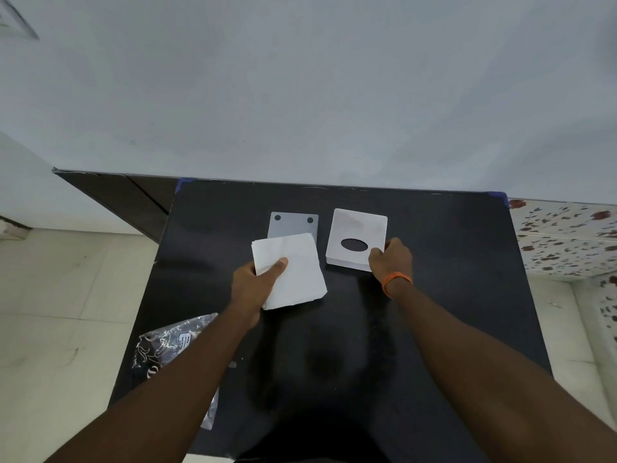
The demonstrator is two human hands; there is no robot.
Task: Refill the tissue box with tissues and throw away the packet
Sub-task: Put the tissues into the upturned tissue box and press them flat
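The counter (pixel 417 312) is glossy black. On it the tissues (pixel 293 272) are plain white; beside them the box (pixel 357 228) is white with a black oval hole, and the plate (pixel 293 223) behind the tissues is grey with two dark dots. The packet (pixel 167 345) near the counter's left edge is clear with white swirls. The wristband (pixel 395 280) is orange. The wall (pixel 300 95) is pale grey.

The packet (pixel 173 355) bears a small white label, its print too blurred to read.

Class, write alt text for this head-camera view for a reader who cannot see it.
Over a black table, the left hand holds a stack of tissues while the right hand grips a white tissue box. A grey plate lies behind; an empty packet lies left.
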